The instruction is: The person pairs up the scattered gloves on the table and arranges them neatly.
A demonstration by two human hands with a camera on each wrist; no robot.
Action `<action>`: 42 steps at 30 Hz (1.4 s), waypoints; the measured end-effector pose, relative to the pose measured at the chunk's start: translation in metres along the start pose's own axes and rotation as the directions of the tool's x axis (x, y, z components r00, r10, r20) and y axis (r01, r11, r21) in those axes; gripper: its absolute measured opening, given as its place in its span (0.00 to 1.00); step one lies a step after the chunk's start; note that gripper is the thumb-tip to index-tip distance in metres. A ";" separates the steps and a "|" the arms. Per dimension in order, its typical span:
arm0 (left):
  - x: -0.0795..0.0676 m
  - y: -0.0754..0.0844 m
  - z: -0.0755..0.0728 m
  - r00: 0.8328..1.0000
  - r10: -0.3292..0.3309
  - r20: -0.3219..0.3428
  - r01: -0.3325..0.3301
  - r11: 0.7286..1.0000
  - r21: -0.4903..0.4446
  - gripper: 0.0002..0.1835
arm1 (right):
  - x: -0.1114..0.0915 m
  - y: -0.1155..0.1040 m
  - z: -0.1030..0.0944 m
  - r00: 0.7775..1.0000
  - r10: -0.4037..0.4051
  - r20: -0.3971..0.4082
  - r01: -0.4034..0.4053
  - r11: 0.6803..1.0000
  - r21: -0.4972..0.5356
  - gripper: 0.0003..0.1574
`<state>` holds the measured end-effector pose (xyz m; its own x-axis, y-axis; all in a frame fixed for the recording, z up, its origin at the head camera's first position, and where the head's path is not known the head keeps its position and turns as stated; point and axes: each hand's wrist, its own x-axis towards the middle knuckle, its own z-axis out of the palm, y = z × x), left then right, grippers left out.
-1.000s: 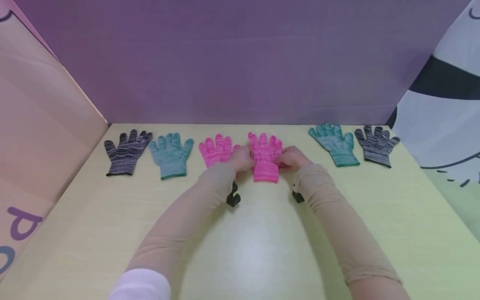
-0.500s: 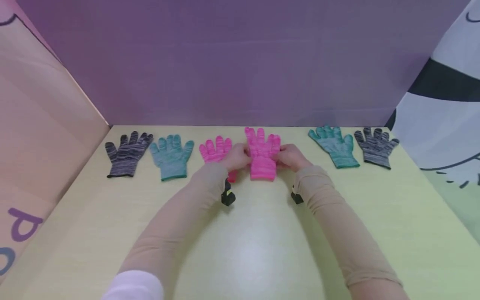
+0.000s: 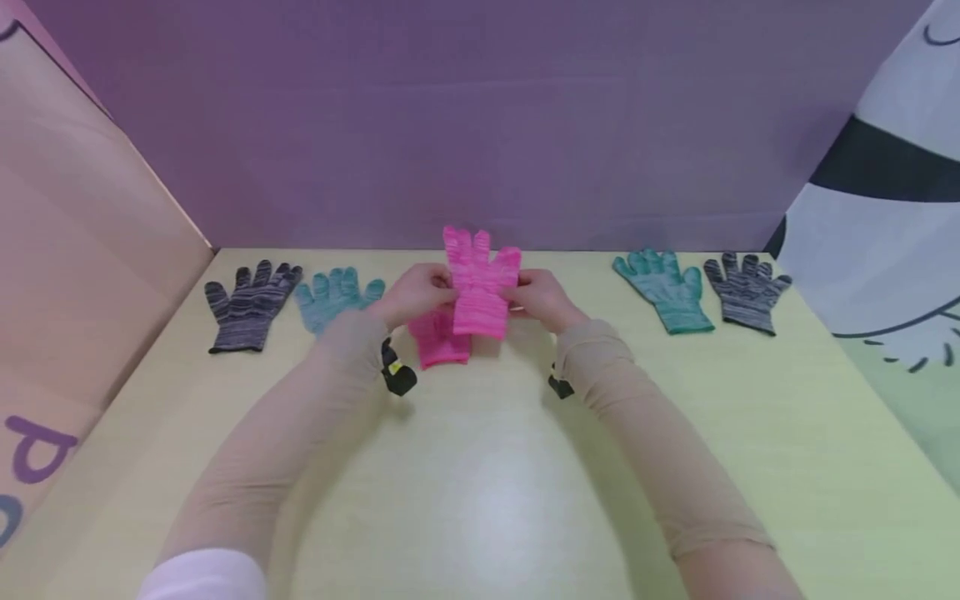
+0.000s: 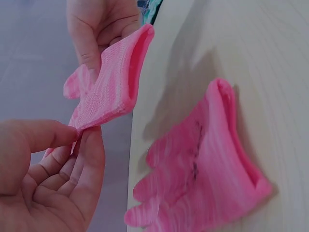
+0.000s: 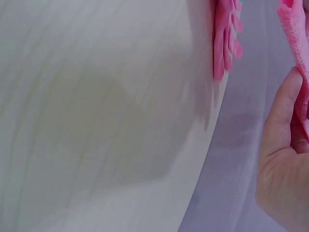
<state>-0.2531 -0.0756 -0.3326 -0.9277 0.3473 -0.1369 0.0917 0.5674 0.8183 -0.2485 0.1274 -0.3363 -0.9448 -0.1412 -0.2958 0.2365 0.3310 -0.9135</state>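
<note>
A pink knit glove (image 3: 482, 287) is held up off the table between both hands, its fingers pointing away and its cuff toward me. My left hand (image 3: 416, 293) pinches its left edge between thumb and fingers, as the left wrist view shows near the pinched side (image 4: 104, 92). On the other edge, my right hand (image 3: 546, 300) grips the glove with the thumb on top. A second pink glove (image 3: 441, 343) lies flat on the table, below and to the left of the raised one; my left hand and the raised glove partly cover it in the head view.
At the left lie a dark grey striped glove (image 3: 251, 310) and a teal glove (image 3: 330, 296), the latter partly behind my left sleeve. Another teal glove (image 3: 671, 296) and grey glove (image 3: 748, 292) lie at the right. A purple wall (image 3: 480, 125) stands behind the table (image 3: 495, 483).
Both hands have lifted the right-hand pink glove off the table and carried it leftward, so it now hangs partly over the other pink glove. The remaining gloves stay in place.
</note>
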 end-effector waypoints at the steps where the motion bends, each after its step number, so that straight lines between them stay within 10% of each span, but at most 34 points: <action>1: -0.001 -0.001 -0.003 1.000 -0.002 0.004 0.002 1.000 -0.004 0.06 | 0.001 -0.001 0.003 1.000 -0.006 0.005 0.006 1.000 0.008 0.23; 17: -0.027 -0.030 -0.035 0.998 -0.055 0.003 0.054 0.997 0.052 0.09 | 0.009 -0.008 0.051 0.998 -0.008 0.065 0.005 0.999 0.038 0.23; 42: -0.028 -0.050 -0.016 0.995 -0.091 -0.029 0.094 0.985 0.145 0.10 | 0.006 -0.005 0.071 0.997 0.056 0.045 -0.043 0.964 -0.263 0.26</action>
<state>-0.2374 -0.1257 -0.3611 -0.9422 0.2726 -0.1947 0.0553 0.6996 0.7124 -0.2396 0.0590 -0.3533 -0.9189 -0.1639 -0.3588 0.2086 0.5700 -0.7947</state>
